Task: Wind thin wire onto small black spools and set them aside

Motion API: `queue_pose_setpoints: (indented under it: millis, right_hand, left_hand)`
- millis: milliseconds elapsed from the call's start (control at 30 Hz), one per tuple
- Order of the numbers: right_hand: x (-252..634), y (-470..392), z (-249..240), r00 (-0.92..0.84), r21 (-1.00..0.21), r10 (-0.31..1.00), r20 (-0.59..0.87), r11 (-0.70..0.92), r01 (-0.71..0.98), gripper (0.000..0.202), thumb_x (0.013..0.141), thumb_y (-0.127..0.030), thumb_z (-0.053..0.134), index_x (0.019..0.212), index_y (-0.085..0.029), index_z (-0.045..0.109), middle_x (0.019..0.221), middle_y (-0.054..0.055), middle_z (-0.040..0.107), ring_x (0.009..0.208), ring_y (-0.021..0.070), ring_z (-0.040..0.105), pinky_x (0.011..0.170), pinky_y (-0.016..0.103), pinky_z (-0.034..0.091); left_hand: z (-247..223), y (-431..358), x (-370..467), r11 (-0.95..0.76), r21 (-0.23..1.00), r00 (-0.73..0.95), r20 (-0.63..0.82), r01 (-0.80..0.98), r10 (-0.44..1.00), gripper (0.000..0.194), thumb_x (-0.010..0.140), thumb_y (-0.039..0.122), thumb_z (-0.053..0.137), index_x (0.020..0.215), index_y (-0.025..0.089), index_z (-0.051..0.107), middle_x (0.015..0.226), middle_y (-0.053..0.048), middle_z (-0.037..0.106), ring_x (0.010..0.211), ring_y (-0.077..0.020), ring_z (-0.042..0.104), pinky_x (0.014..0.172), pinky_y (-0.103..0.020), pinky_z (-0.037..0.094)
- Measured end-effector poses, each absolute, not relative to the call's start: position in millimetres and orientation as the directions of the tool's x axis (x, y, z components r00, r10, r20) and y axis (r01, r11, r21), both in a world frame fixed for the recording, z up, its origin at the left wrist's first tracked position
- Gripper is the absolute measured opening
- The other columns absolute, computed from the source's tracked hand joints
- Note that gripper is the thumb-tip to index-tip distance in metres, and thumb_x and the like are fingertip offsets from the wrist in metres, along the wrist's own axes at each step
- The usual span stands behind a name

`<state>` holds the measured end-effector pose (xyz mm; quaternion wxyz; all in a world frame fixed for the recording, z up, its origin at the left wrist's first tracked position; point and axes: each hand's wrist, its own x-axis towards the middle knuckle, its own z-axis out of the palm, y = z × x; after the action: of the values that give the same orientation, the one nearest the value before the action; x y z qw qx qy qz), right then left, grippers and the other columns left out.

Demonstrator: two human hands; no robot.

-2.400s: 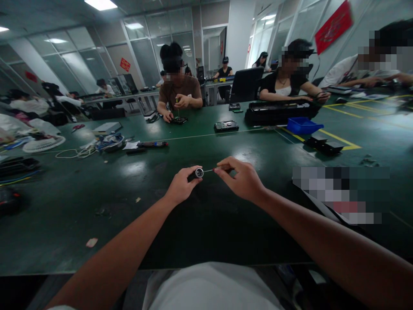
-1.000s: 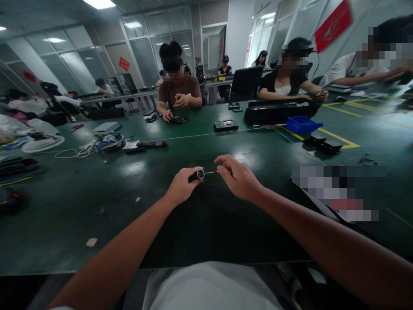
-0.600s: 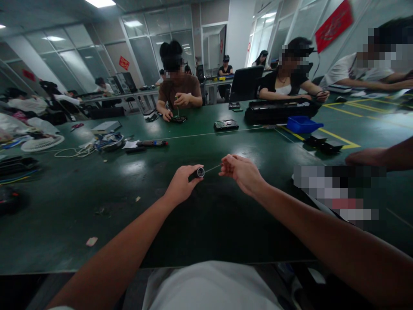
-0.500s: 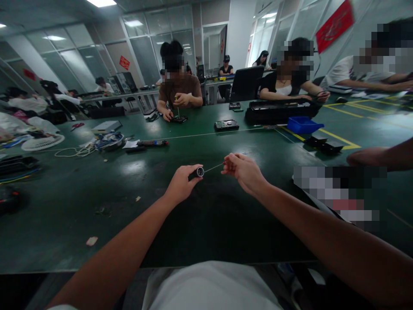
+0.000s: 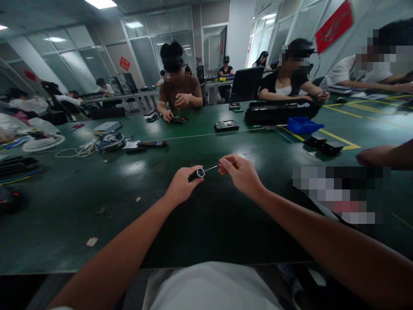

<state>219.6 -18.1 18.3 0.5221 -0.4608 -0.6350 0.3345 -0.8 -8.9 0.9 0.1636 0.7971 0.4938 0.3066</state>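
My left hand (image 5: 180, 184) is closed around a short black cylinder (image 5: 194, 175) with a silver rim, its round mouth turned to the right and toward me. Thumb and fingers grip it from the left side. Between the fingertips of my right hand (image 5: 240, 172) is the reddish handle of a screwdriver (image 5: 211, 168). Its thin metal shaft runs left to the cylinder's mouth. The shaft's tip reaches the opening, but how deep it sits cannot be made out. Both hands are above the green table (image 5: 206, 228).
A tangle of cables (image 5: 109, 141) and a dark pen-like tool (image 5: 152, 144) lie left of centre. Farther back are an opened device (image 5: 226, 125), a blue bin (image 5: 303, 125) and a long black casing (image 5: 280, 113). Co-workers sit across the table; another person's arm (image 5: 387, 157) reaches in at right.
My right hand has moved slightly left, closer to the cylinder, and less of the shaft shows between them. The cylinder's mouth has turned a little; my left hand stays nearly in place.
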Motion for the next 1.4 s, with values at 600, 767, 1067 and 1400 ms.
queue_pose_setpoints:
  millis: [600,767,1067,1400]
  right_hand:
    - [220.5,-33.9,32.4,-0.261,-0.611,0.827,0.498,0.548,0.57,0.03,0.099,-0.038,0.046,0.091,-0.02,0.068,0.066,-0.001,0.064,0.057,0.0132,0.056,0.056,0.027,0.039]
    - [220.7,-32.6,31.0,-0.272,-0.612,0.831,0.485,0.545,0.573,0.027,0.096,-0.027,0.047,0.118,-0.018,0.061,0.08,0.003,0.069,0.065,0.0159,0.061,0.062,0.029,0.043]
    - [219.1,-34.5,32.3,-0.248,-0.673,0.863,0.44,0.5,0.546,0.024,0.098,-0.033,0.045,0.113,-0.02,0.06,0.076,0.001,0.067,0.064,0.0164,0.06,0.061,0.03,0.042]
    - [220.1,-31.6,24.8,-0.266,-0.649,0.829,0.492,0.553,0.523,0.019,0.092,-0.025,0.053,0.111,-0.021,0.055,0.091,0.005,0.067,0.079,0.0185,0.064,0.07,0.032,0.047]
  left_hand:
    - [-5.1,-6.4,-3.2,-0.473,0.561,0.348,0.321,0.679,0.881,0.04,0.086,0.025,0.07,0.126,0.027,0.065,0.118,-0.005,0.069,0.111,-0.0243,0.06,0.101,-0.043,0.045]
    - [-6.1,-6.6,-3.7,-0.47,0.569,0.34,0.326,0.674,0.882,0.041,0.086,0.026,0.07,0.126,0.029,0.065,0.12,-0.005,0.068,0.113,-0.0245,0.059,0.101,-0.043,0.044]
    - [-6.7,-6.2,-3.4,-0.475,0.568,0.347,0.325,0.672,0.88,0.041,0.086,0.027,0.07,0.126,0.027,0.065,0.12,-0.005,0.069,0.112,-0.0241,0.06,0.1,-0.042,0.045]
    - [-7.6,-4.5,-6.0,-0.463,0.565,0.322,0.336,0.683,0.885,0.041,0.086,0.026,0.07,0.126,0.029,0.065,0.121,-0.004,0.068,0.113,-0.0246,0.059,0.1,-0.042,0.045]
